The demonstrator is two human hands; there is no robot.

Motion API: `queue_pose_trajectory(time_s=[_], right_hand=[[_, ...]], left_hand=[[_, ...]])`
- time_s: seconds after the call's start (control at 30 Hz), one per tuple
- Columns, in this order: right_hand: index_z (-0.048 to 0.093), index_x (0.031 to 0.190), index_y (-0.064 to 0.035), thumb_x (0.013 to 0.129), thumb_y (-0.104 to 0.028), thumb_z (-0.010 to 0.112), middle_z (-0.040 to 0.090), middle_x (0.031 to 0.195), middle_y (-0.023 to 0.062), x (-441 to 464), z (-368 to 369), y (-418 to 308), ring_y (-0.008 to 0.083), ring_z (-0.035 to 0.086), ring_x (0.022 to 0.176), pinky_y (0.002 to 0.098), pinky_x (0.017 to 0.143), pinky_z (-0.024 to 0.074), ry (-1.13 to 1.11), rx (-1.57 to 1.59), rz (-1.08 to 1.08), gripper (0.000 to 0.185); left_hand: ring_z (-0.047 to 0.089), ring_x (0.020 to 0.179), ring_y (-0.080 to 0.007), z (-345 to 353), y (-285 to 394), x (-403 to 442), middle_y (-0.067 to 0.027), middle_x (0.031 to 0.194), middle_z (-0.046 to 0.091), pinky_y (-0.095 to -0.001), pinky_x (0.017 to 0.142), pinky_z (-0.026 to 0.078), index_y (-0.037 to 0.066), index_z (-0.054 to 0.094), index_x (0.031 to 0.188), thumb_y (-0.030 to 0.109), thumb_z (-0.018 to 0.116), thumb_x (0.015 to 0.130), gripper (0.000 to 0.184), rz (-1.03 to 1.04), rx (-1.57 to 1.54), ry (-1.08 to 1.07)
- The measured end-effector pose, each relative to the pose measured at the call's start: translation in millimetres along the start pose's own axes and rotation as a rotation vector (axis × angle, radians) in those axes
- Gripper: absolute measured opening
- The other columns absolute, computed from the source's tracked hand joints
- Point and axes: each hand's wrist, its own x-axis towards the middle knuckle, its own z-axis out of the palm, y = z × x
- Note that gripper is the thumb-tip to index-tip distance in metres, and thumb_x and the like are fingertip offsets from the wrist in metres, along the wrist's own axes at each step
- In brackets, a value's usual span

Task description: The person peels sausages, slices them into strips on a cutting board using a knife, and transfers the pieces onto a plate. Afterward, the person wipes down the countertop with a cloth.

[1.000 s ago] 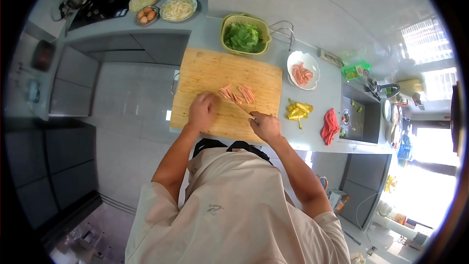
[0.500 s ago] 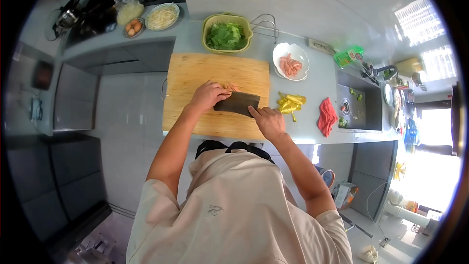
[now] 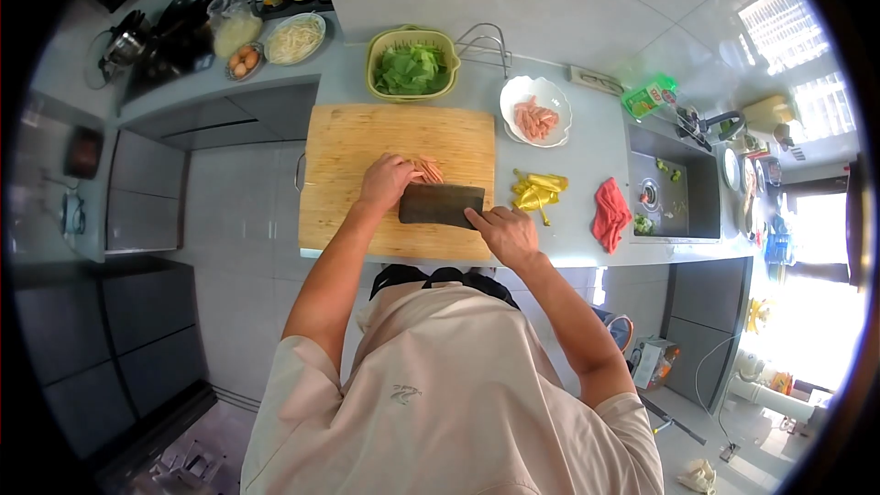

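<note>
My right hand (image 3: 507,234) is wrapped round the handle of a cleaver (image 3: 442,205), its wide dark blade lying level across the wooden cutting board (image 3: 357,133). Just beyond the blade's far edge lies a small pile of pink meat strips (image 3: 428,168). My left hand (image 3: 387,181) presses curled fingers on the left end of these strips, beside the blade; part of the meat is hidden under the fingers. Crumpled yellow wrappers (image 3: 539,191) rest on the counter right of the board.
Behind the board stand a green basket of leafy greens (image 3: 373,73) and a white scalloped bowl (image 3: 515,92) with pink strips. A red cloth (image 3: 610,215) lies beside the sink (image 3: 692,236). Eggs (image 3: 244,61) and a plate of pale shreds (image 3: 295,38) sit back left.
The cleaver blade has shifted slightly toward my body, away from the meat strips, and more of them show now. My left hand still holds the strips. The view has shifted a little.
</note>
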Motion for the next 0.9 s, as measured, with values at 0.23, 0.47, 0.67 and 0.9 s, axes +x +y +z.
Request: queue_pose_trajectory(time_s=[0.23,0.47,0.67,0.9], right_hand=[[0.077,0.121,-0.0202,0.083,-0.009,0.07,0.067,0.078,-0.003,-9,-1,9,0.0182,0.069,0.08,0.0351,0.066,0.0546,0.041,0.034,0.073,0.04],[0.076,0.111,-0.0096,0.095,-0.021,0.076,0.071,0.074,0.005,-17,29,7,0.0197,0.07,0.065,0.0349,0.059,0.0537,-0.04,0.678,0.742,0.02],[0.064,0.101,0.0009,0.106,-0.019,0.068,0.065,0.079,0.0074,-11,56,15,0.0182,0.067,0.064,0.032,0.058,0.0525,-0.085,1.415,1.166,0.021],[0.065,0.107,0.003,0.105,-0.016,0.067,0.069,0.085,0.0092,-8,89,-4,0.0176,0.072,0.079,0.0322,0.069,0.0604,0.013,1.429,1.136,0.019]], left_hand=[[0.065,0.115,-0.0333,-12,-14,-23,-0.0089,0.119,0.072,-0.044,0.094,0.055,0.01,0.077,0.112,0.014,0.066,0.099,0.018,-0.276,-0.067,-0.029],[0.051,0.136,-0.0532,16,-7,-67,-0.0357,0.148,0.053,-0.0556,0.111,0.046,-0.009,0.048,0.151,0.038,0.066,0.104,0.068,-0.335,0.118,0.272],[0.043,0.145,-0.056,44,22,-52,-0.0392,0.158,0.039,-0.0577,0.118,0.039,-0.009,0.027,0.161,0.044,0.073,0.097,0.095,-0.238,-0.015,0.157],[0.048,0.141,-0.0529,33,14,-30,-0.0389,0.156,0.042,-0.0551,0.11,0.048,-0.009,0.033,0.159,0.048,0.082,0.089,0.102,-0.256,0.003,0.304]])
